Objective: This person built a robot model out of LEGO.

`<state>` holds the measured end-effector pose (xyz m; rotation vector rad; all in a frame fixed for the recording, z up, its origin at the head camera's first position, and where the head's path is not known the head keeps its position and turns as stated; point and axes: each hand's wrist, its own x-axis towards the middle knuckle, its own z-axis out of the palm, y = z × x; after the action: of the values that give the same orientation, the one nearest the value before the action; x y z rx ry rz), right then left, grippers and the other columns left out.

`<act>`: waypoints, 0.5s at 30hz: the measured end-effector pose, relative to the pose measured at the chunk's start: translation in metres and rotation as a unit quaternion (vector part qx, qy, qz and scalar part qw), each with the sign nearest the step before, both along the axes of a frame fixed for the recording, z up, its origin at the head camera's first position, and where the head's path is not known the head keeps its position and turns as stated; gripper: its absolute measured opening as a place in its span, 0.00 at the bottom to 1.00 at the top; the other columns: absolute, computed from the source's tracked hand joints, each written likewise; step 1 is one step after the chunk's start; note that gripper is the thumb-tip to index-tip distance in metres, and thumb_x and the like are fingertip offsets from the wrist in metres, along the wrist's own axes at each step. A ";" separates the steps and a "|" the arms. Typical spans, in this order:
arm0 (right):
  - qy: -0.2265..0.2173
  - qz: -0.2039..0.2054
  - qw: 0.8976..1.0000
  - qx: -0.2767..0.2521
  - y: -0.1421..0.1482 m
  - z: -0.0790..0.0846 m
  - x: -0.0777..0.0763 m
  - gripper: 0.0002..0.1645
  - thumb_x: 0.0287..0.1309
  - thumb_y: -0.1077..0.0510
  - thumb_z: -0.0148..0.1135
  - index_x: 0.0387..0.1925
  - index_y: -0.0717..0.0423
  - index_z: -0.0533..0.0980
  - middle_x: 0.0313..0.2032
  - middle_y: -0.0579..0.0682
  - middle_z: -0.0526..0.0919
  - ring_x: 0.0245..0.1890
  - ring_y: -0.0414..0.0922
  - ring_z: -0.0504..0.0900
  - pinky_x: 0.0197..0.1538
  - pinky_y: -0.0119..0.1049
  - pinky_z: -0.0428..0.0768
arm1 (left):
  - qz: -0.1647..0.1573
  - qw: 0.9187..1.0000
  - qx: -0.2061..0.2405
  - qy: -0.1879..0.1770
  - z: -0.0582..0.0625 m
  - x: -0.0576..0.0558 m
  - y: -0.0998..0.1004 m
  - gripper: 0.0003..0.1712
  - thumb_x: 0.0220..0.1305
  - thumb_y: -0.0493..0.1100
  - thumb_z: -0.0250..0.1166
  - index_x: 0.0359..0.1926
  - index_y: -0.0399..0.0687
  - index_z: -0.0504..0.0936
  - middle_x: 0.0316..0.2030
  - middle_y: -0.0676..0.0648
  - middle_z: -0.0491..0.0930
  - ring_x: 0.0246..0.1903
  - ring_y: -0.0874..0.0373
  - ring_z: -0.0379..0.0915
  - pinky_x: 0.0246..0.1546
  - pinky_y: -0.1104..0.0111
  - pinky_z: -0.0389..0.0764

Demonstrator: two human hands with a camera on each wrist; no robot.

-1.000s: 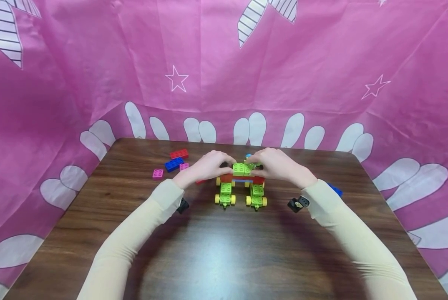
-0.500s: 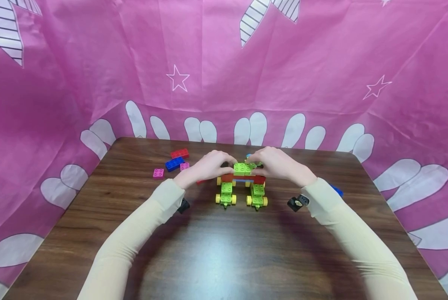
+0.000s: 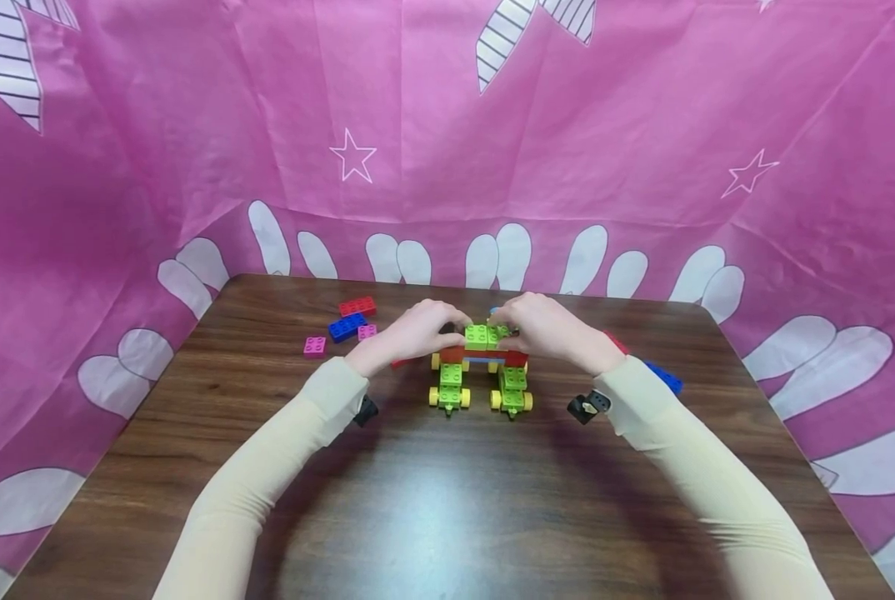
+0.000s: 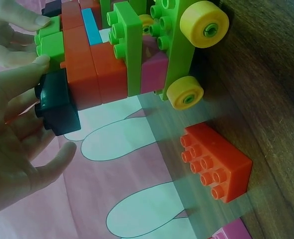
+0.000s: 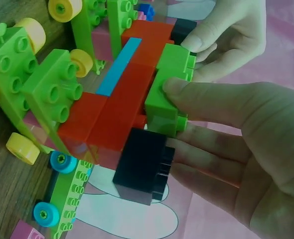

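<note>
Left grip (image 3: 417, 329) and right grip (image 3: 543, 329) hold green bricks (image 5: 162, 104) atop red bricks (image 5: 129, 89).

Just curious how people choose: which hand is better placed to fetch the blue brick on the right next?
Probably the right hand: the blue brick lies beside its cuff, while the left hand is farther off.

A wooden table (image 3: 432, 483) carries a wheeled build (image 3: 485, 355) and loose bricks (image 3: 347, 327).

Head cam: blue bit (image 3: 495, 311) behind block build (image 3: 485, 355) mostly hid by R hand (image 3: 543, 327), too small to ID; red brick (image 3: 616, 342) R of build part hid.
</note>
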<state>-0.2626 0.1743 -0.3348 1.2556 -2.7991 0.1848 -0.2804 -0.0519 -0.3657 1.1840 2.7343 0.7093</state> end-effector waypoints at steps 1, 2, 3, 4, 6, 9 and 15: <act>-0.003 0.000 1.000 0.001 0.000 0.000 -0.001 0.10 0.51 0.59 0.75 0.37 0.53 0.85 0.35 0.47 0.89 0.26 0.40 0.81 0.34 0.37 0.82 | -0.001 1.000 0.000 0.001 0.000 0.000 0.000 0.19 0.66 0.46 0.66 0.55 0.44 0.84 0.52 0.46 0.86 0.52 0.54 0.82 0.56 0.61 0.82; -0.004 0.001 1.000 0.003 0.000 0.000 -0.001 0.10 0.51 0.59 0.75 0.37 0.53 0.85 0.34 0.47 0.89 0.26 0.39 0.80 0.34 0.37 0.82 | -0.001 1.000 -0.001 0.001 0.000 0.000 0.000 0.19 0.66 0.46 0.66 0.55 0.44 0.84 0.52 0.46 0.86 0.52 0.54 0.82 0.55 0.61 0.82; -0.007 0.001 1.000 0.004 0.000 0.001 -0.002 0.10 0.51 0.59 0.75 0.36 0.53 0.85 0.33 0.46 0.89 0.25 0.38 0.79 0.34 0.37 0.81 | -0.002 1.000 -0.001 0.002 0.000 0.000 0.000 0.19 0.66 0.46 0.66 0.55 0.44 0.84 0.52 0.46 0.86 0.52 0.54 0.82 0.55 0.61 0.82; -0.011 -0.002 1.000 0.006 -0.001 0.001 -0.002 0.09 0.50 0.59 0.75 0.35 0.53 0.85 0.32 0.46 0.88 0.24 0.38 0.77 0.33 0.36 0.80 | -0.002 1.000 -0.001 0.003 0.000 0.000 0.001 0.19 0.66 0.46 0.66 0.55 0.44 0.84 0.52 0.46 0.86 0.52 0.54 0.82 0.55 0.61 0.82; -0.015 -0.008 1.000 0.007 -0.002 0.002 -0.002 0.08 0.50 0.59 0.75 0.34 0.52 0.84 0.29 0.44 0.86 0.24 0.37 0.75 0.33 0.36 0.79 | -0.002 1.000 -0.001 0.005 0.000 0.000 0.001 0.19 0.66 0.45 0.66 0.55 0.44 0.84 0.52 0.46 0.86 0.52 0.53 0.82 0.55 0.61 0.82; -0.022 -0.021 1.000 0.007 -0.004 0.003 -0.001 0.07 0.50 0.60 0.76 0.32 0.52 0.84 0.29 0.44 0.86 0.24 0.38 0.76 0.33 0.36 0.80 | 0.000 1.000 -0.003 0.005 0.001 0.001 0.000 0.19 0.66 0.45 0.66 0.55 0.44 0.84 0.52 0.46 0.86 0.52 0.53 0.82 0.55 0.61 0.82; -0.017 -0.034 0.999 0.011 -0.006 0.003 0.002 0.08 0.49 0.58 0.77 0.32 0.52 0.84 0.31 0.45 0.88 0.26 0.39 0.80 0.34 0.37 0.82 | 0.002 1.000 -0.004 0.007 0.001 0.002 0.001 0.18 0.66 0.45 0.66 0.55 0.44 0.84 0.52 0.46 0.86 0.52 0.53 0.82 0.55 0.61 0.82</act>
<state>-0.2602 0.1682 -0.3319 1.1714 -2.8764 0.1728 -0.2788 -0.0514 -0.3644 1.1861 2.7488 0.6925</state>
